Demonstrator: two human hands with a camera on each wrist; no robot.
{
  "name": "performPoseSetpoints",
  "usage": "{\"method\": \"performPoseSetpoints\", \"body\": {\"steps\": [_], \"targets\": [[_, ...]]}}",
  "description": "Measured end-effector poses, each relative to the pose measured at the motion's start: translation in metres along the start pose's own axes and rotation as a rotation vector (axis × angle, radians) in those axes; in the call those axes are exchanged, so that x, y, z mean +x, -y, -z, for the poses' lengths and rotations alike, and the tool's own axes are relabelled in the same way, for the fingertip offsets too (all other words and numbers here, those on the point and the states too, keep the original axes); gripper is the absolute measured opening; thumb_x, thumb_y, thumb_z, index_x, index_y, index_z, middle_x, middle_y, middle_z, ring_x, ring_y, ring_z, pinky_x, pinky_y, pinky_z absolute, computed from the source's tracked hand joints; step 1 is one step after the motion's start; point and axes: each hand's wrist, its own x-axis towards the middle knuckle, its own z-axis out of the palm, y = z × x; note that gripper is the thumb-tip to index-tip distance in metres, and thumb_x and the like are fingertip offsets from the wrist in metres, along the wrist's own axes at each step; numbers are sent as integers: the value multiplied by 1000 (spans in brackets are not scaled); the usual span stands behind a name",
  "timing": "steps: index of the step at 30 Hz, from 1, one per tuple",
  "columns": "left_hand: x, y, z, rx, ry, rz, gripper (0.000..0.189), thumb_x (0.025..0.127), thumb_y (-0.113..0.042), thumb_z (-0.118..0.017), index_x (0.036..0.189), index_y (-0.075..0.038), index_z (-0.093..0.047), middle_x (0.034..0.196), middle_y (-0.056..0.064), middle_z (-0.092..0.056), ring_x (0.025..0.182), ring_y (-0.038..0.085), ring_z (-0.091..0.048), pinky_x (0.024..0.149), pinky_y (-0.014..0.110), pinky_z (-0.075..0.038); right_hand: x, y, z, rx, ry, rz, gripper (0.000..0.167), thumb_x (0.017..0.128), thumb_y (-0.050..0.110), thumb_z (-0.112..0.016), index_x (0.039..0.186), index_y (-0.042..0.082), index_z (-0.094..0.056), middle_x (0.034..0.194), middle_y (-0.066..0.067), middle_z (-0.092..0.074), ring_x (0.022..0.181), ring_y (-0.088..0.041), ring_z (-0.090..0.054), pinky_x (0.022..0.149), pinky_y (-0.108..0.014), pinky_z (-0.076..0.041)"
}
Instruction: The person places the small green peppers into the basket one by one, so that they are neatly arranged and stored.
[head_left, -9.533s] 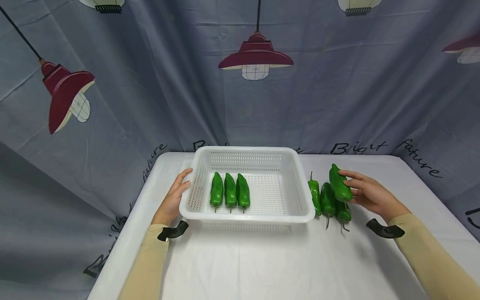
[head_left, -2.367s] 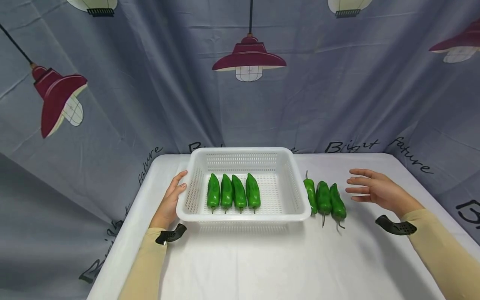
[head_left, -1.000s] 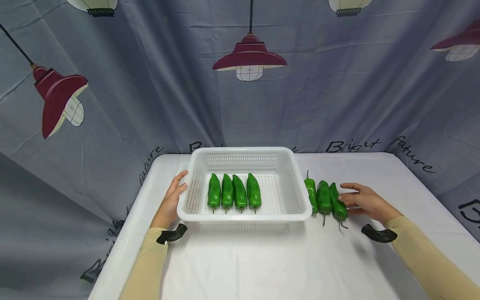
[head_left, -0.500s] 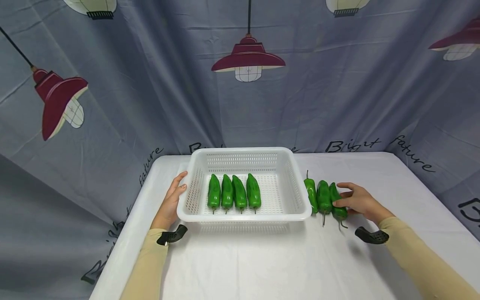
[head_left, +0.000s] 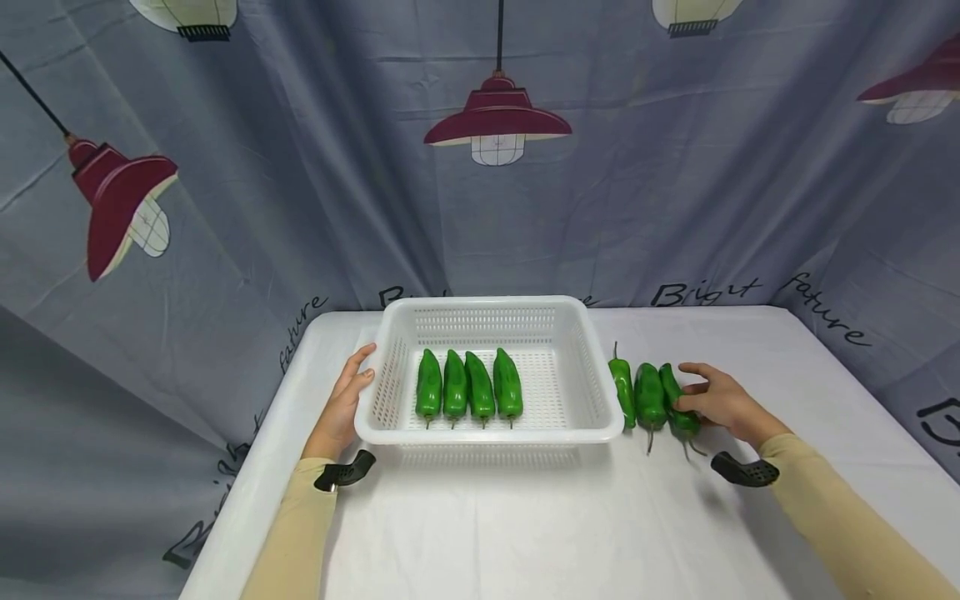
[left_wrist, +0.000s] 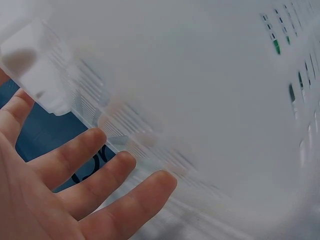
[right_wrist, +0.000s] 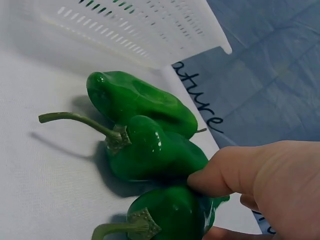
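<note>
The left hand (head_left: 341,408) touches the left end of a white perforated basket (head_left: 491,436), its fingers straightened and released rather than clenched. Inside, 4 green peppers (head_left: 454,385) lie side by side from the left toward the middle, stems facing the person. Right of the basket, 2 loose peppers (head_left: 649,396) lie on the white tabletop (head_left: 480,517), the left one's stem pointing away. Beside them, a 3rd pepper (head_left: 686,423), slightly slanted, is pinched between thumb and fingers of the right hand (head_left: 723,404).
</note>
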Motion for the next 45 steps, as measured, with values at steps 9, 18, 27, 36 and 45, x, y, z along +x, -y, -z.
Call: {"method": "performPoseSetpoints", "body": {"steps": [9,18,27,36,45], "targets": [[0,2,2,-11,6,-12,48,110,-31,-40,155,-27,-24,148,-6,-41,122,4,-55,96,23,-50,-2,1,-1,-54,-40,33,81,92,10,-59,158,-7,-15,144,-46,-37,118,-49,-59,80,-44,-60],[1,2,1,-8,5,-8,48,110,-33,-41,155,-28,-24,147,-5,-42,122,5,-55,96,24,-51,-3,-4,-1,-35,-44,-9,65,97,16,-44,157,-3,-28,151,-41,-32,116,-42,-52,79,-38,-56],[0,1,-1,-21,3,-7,49,110,-31,-41,155,-26,-24,145,-6,-44,120,5,-56,96,24,-51,-2,-17,3,86,-31,-1,63,103,24,-54,154,-5,-29,153,-42,-27,119,-41,-54,83,-38,-56],[0,2,0,-22,-2,-2,47,109,-28,-40,154,-27,-26,144,-5,-44,119,4,-56,96,24,-50,-1,-31,7,246,19,14,66,106,23,-49,160,-1,-20,153,-36,-25,103,-13,-55,82,-28,-55],[1,2,1,-14,-4,1,47,109,-30,-41,154,-28,-26,145,-5,-43,118,5,-56,96,24,-50,-2,-36,7,384,55,0,54,105,21,-50,158,21,-37,161,-37,-9,106,-10,-54,85,-28,-56]]}}
